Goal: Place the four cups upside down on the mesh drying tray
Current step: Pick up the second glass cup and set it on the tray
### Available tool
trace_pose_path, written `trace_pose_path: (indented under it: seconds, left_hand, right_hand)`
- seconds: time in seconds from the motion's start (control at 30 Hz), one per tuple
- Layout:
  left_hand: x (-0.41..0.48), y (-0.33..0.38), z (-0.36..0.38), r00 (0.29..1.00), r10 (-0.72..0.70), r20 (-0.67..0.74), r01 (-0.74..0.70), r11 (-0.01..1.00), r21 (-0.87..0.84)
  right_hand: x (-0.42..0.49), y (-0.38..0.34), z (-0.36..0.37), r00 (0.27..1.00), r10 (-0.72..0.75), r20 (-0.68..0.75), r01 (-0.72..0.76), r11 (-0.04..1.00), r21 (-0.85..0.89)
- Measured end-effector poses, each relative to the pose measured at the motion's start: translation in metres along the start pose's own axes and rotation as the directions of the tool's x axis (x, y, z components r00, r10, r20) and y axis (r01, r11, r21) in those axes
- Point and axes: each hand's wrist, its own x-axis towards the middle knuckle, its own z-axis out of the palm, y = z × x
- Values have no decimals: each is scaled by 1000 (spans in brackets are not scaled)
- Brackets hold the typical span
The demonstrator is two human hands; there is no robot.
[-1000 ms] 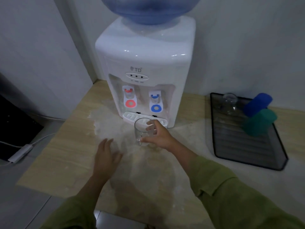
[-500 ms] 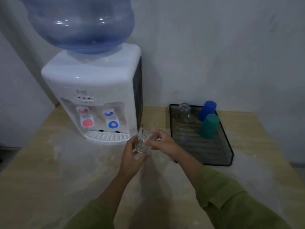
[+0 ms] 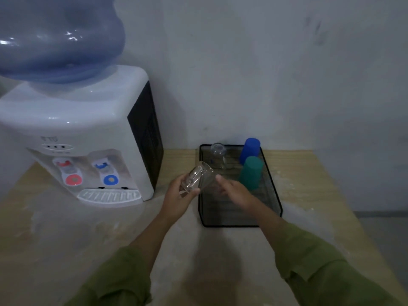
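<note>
A clear glass cup (image 3: 198,176) hangs tilted on its side just left of the black mesh drying tray (image 3: 271,208). My left hand (image 3: 178,198) grips its lower end. My right hand (image 3: 234,191) touches the cup's other end over the tray's left part, fingers loosely spread. On the tray stand three upturned cups: a clear glass (image 3: 218,155) at the back left, a blue cup (image 3: 250,147) at the back right and a green cup (image 3: 251,172) in front of the blue one.
A white water dispenser (image 3: 88,138) with a blue bottle (image 3: 57,38) stands at the left, its drip grille (image 3: 109,195) facing me. The tray sits against the grey wall on a pale wooden counter (image 3: 298,184). The counter's right edge drops to the floor.
The glass cup was lifted from in front of the dispenser, carried right toward the tray and tipped onto its side. My left hand came up and took hold of it.
</note>
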Motion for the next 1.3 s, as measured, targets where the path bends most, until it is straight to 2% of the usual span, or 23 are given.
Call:
trace_pose_path:
  seconds: [0.07,0.1,0.17,0.23,0.33,0.57,0.8,1.13,1.3]
  left_hand:
    - [15,-1,7,999,-33,-1,33,995,90]
    - [24,0,12,999,-48,-1,48,990,135]
    - [39,3,19,998,-70,-4,69,971,228]
    - [53,9,27,998,-59,7,53,936,347]
    - [69,16,42,994,-85,66,43,874,484]
    - [91,24,68,964,-151,217,-36,740,671]
    - [107,31,87,941,-185,282,-116,608,785]
    - [114,39,100,902,-222,371,-248,437,864]
    - [108,40,99,911,-205,358,-247,424,871]
  right_hand:
    - [3,16,-16,992,-61,-108,42,985,-168]
    - [5,26,-26,984,-118,-136,68,942,-328]
    - [8,45,-44,969,-197,-147,56,758,-650]
    - [11,61,-58,974,-165,-156,-23,612,-791]
    - [14,80,-74,990,-33,-134,-88,596,-798]
    - [17,106,-85,991,121,-66,-123,558,-821]
    - [23,115,-83,990,127,-61,-124,582,-804]
    - [26,119,-85,991,125,-45,-112,609,-785]
    - [25,117,-86,992,118,-40,-104,603,-791]
